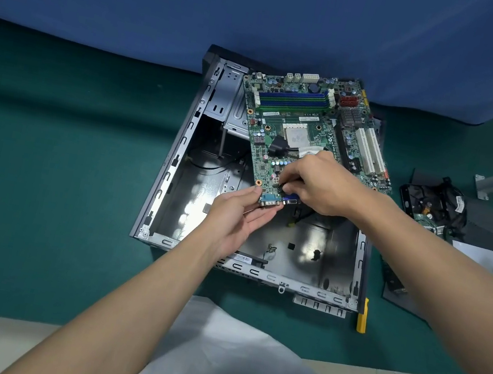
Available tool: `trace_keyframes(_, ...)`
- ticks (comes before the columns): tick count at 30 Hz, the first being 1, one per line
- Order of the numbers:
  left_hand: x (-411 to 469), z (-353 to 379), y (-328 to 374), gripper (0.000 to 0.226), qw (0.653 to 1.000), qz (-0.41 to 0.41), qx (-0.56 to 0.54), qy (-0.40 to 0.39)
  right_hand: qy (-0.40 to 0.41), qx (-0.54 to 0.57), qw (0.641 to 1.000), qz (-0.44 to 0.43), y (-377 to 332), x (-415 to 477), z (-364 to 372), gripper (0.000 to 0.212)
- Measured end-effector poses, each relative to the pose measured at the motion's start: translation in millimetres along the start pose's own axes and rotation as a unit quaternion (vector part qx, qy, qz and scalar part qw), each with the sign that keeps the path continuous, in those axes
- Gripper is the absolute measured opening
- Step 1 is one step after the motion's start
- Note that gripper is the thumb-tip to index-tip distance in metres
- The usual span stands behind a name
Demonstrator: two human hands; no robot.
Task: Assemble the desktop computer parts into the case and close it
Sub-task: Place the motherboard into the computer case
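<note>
Holding the motherboard [312, 126] tilted over the open case [169, 170] | our left grip [238, 215] pinches its near port corner, right grip [321, 183] pinches the near edge alongside | long axis near-to-far, case floor below.

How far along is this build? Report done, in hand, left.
Done: the case lies open, no board seated yet. In hand: the left hand and right hand hold the motherboard tilted over it by its port edge. Left: seat the board, fit the loose parts at right, close up.
</note>
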State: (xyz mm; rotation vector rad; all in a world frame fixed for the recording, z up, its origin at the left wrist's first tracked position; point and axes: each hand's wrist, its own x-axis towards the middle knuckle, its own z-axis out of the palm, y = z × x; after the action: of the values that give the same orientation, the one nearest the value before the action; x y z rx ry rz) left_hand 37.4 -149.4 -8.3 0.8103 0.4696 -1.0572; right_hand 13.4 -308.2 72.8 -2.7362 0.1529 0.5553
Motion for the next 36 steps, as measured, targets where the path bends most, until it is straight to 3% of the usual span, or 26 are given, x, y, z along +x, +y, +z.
trace_keyframes(7, 0.4, -0.3, -0.1, 0.013, 1.0, 0.004, 0.004, -0.001, -0.002, 0.023, 1.0, 0.004, 0.7, 1.1, 0.2, 0.007)
trace_keyframes(36, -1.8, -0.1, 0.3, 0.017, 1.0, 0.001, -0.014, -0.008, 0.005, -0.007, 1.0, -0.005, -2.9, 5.0, -4.4, 0.011)
